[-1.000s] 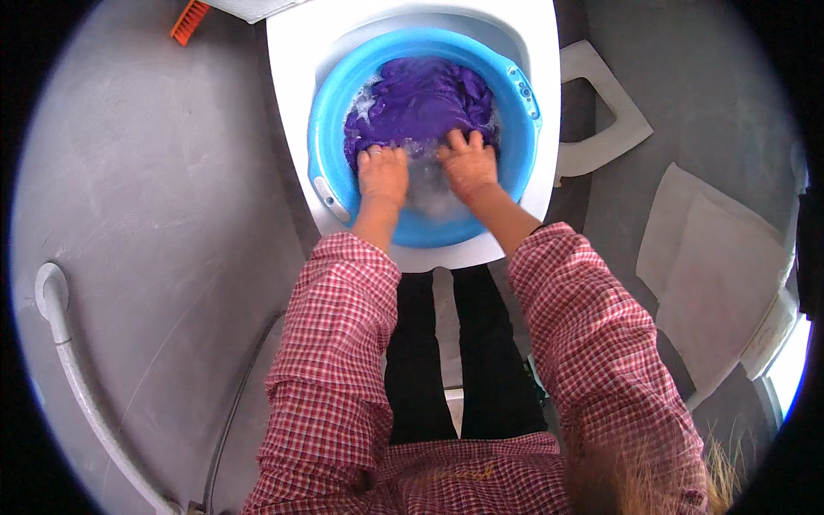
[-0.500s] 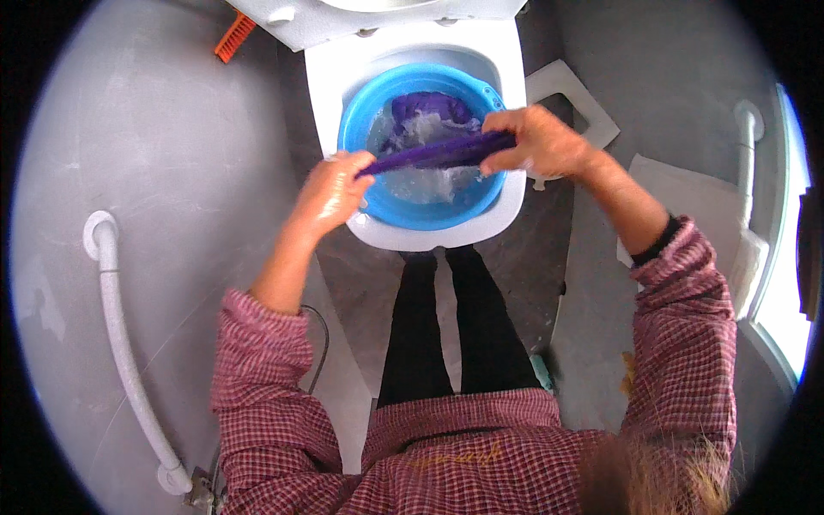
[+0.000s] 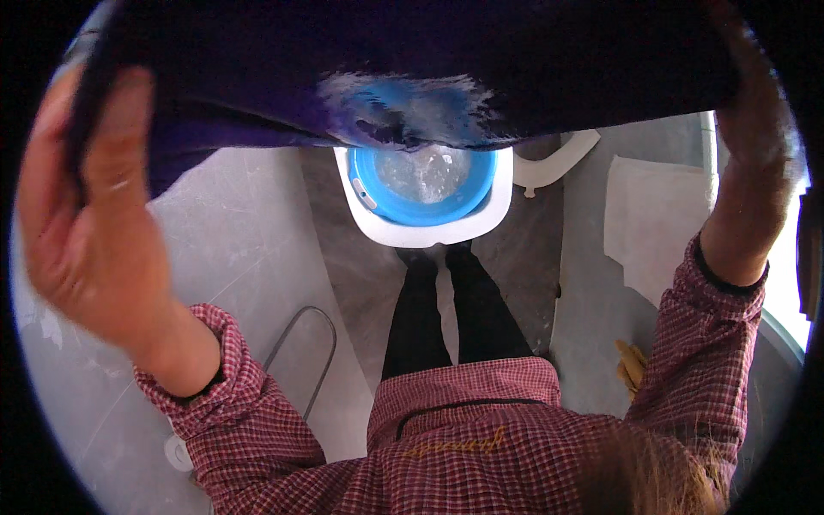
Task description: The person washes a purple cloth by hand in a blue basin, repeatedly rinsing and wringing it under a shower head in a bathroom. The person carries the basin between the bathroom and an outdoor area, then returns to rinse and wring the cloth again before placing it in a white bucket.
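Note:
A dark purple cloth is stretched wide across the top of the view, held up very close. Its kind of item I cannot tell. My left hand grips its left end between thumb and fingers. At the other end my right hand, dark and partly blurred, holds the cloth; its fingertips are hard to make out. Through a ragged patch in the cloth's middle, blue and white show. Below hangs the view of a blue basin with foamy water, its far half hidden by the cloth.
The basin rests in a white toilet bowl. A white toilet seat leans at the right, near a white sheet. A grey hose curves at lower left; a yellow glove-like item lies at lower right.
Both hands have risen from over the basin, moving apart and spreading the twisted purple cloth out wide. The cloth now covers the basin's far side and the purple cloth seen in the water before.

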`<state>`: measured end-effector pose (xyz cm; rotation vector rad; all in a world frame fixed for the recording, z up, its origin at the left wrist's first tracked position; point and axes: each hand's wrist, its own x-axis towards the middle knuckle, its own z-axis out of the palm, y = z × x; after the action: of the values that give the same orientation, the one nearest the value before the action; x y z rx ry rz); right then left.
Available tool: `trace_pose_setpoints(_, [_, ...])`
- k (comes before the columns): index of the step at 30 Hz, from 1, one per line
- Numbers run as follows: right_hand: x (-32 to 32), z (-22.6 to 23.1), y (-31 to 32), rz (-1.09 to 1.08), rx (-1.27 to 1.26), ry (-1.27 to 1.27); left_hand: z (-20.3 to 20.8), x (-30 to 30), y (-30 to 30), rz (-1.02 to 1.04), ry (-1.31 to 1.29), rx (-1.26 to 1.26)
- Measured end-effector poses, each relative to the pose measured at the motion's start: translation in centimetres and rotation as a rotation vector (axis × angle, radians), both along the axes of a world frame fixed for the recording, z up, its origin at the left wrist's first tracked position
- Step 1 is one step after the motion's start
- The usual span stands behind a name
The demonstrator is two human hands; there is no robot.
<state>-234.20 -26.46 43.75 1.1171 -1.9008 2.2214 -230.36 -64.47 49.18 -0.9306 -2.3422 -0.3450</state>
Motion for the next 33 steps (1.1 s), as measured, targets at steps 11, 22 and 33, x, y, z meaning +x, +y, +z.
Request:
trace_pose_setpoints(11, [7.3, -33.6, -7.4, 0.0, 1.165, -0.407, -37.4, 2.2, 4.9, -0.071, -1.165, -0.345])
trace_pose_setpoints(22, [15.6, -47.2, -14.3, -0.141, 1.573, -0.636, -52.9, 9.4, 11.2, 0.415, -1.454, -0.586])
trace_pose_setpoints(33, [13.5, -33.8, -10.1, -0.172, 0.804, -0.377, -33.3, 6.8, 10.2, -0.103, -1.274, 0.417])
